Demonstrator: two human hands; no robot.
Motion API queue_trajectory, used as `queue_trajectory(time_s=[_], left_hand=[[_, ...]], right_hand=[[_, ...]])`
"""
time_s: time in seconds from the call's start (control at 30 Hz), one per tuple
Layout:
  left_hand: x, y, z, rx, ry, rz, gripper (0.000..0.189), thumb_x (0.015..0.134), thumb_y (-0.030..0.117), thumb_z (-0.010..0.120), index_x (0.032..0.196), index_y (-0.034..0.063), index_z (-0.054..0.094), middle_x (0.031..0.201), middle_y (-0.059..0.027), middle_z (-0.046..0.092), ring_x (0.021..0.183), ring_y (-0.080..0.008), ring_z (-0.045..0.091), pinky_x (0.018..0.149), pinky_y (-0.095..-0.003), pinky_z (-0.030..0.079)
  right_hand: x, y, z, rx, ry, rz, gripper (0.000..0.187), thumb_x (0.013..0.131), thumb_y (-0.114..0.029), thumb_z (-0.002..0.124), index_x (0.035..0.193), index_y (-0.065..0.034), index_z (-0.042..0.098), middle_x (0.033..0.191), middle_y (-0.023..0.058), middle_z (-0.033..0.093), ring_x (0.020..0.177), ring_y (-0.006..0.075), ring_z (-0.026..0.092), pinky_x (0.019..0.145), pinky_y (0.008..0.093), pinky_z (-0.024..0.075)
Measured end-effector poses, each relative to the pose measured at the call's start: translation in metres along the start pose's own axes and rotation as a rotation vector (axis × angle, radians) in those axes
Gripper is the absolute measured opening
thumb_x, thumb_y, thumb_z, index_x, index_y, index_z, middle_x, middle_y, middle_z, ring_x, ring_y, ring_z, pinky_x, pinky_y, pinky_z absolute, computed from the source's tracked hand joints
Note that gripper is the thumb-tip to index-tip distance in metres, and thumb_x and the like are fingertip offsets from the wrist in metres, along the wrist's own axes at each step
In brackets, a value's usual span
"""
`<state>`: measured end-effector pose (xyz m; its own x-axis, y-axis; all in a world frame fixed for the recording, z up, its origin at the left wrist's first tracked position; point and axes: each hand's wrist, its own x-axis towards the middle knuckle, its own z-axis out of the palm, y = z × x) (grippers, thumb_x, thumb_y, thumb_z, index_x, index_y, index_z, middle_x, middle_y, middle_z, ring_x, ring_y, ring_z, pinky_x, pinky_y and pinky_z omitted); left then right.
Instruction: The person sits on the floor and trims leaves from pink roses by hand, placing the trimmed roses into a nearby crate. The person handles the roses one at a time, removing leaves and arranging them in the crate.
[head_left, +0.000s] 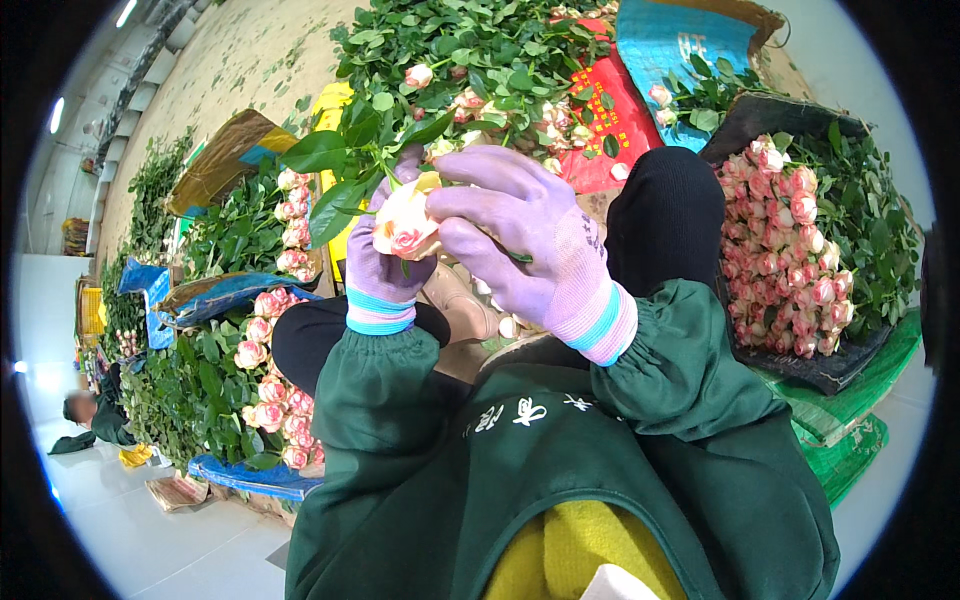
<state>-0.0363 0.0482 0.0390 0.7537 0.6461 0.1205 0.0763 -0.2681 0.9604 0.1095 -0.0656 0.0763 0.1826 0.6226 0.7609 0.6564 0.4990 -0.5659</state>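
A cream rose with a pink-tinged centre (409, 229) is held up before me, its leafy stem (330, 154) rising to the upper left. My left hand (379, 262), in a purple coated glove, is closed around it from behind and below; the bloom hides part of those fingers. From the right, my right hand (517, 210), gloved alike, reaches to the bloom with its fingers spread. Its thumb and fingertips meet the petals' right edge; whether they pinch a petal is not visible. Beyond the hands lies a heap of leafy cut roses (480, 67).
Pink rose bundles (787, 255) lie in a dark wrap at right, above green sacking (862, 390). More roses (270, 390) stand at left beside blue wraps (247, 476). Red sheeting (600, 112) and a blue sheet (682, 67) lie ahead. Another person (105, 416) is far left.
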Motion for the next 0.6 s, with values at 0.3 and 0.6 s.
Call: queue_trajectory(time_s=[0.3, 0.6], left_hand=[[0.003, -0.002, 0.012, -0.801, -0.022, 0.039, 0.038, 0.094, 0.007, 0.035, 0.131, -0.0007, 0.036, 0.115, -0.0108, 0.054, 0.102, -0.0203, 0.056, 0.090, -0.0328, 0.047], [0.000, 0.003, 0.012, -0.420, -0.007, 0.107, 0.036, 0.095, 0.011, 0.035, 0.127, -0.0022, 0.041, 0.117, -0.0147, 0.053, 0.102, -0.0231, 0.057, 0.088, -0.0355, 0.049]], right_hand=[[0.002, 0.002, -0.001, -0.106, 0.005, 0.009, 0.015, 0.075, -0.022, 0.063, 0.079, -0.0074, 0.063, 0.100, 0.0064, 0.059, 0.098, 0.0287, 0.055, 0.078, 0.0409, 0.0470], [0.001, 0.005, 0.004, -0.100, -0.026, -0.040, 0.021, 0.072, -0.020, 0.066, 0.091, -0.0111, 0.062, 0.102, 0.0074, 0.058, 0.101, 0.0311, 0.054, 0.082, 0.0406, 0.0472]])
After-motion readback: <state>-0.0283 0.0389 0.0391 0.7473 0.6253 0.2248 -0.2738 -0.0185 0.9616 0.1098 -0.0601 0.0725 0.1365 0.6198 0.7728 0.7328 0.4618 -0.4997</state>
